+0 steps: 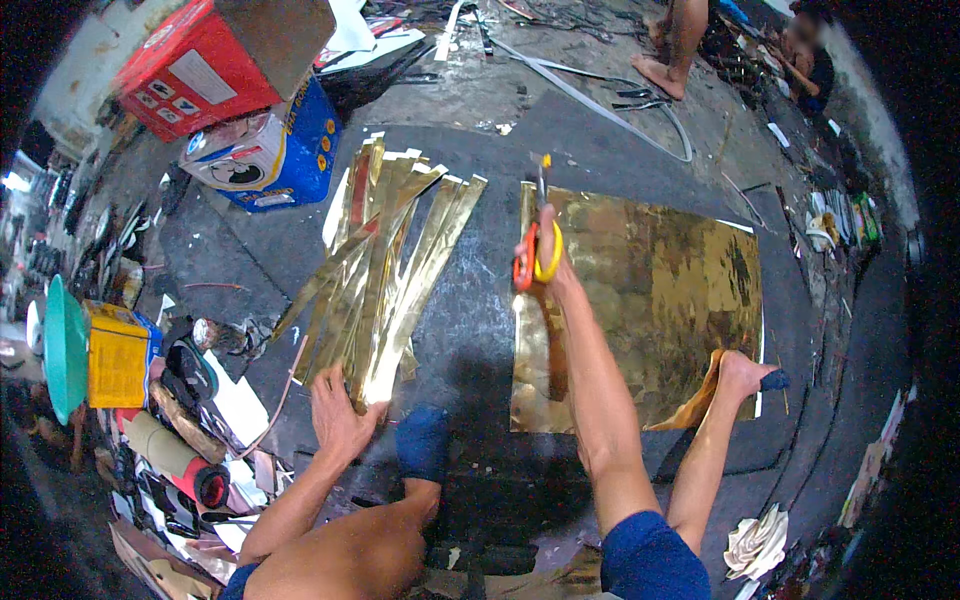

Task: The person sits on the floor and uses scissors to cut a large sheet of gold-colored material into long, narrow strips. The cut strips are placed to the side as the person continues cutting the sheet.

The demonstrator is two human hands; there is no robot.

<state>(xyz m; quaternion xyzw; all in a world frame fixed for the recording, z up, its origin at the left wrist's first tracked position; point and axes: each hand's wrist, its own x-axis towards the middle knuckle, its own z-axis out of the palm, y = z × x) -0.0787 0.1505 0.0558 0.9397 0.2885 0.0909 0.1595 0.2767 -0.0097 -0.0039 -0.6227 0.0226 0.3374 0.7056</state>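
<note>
Head view: right hand (545, 262) grips orange-yellow scissors (532, 250) at the gold sheet's (650, 290) far-left corner (cutting strips, seemingly); left hand (340, 410), fingers spread, presses cut gold strips (385, 280); next needs straight snipping.

- A red cardboard box (195, 72) sits at upper left, resting on a blue-and-white printed carton (270, 150).
- A yellow rectangular tin (117, 355) stands at the left edge, just beside a green round plastic lid (63, 345).
- A long pale metal strip (600, 105) curves across the dark floor (480, 320) at the top.
- A crumpled white paper wad (757, 542) lies at lower right.
- Another person's bare foot (660, 75) rests at the top.
</note>
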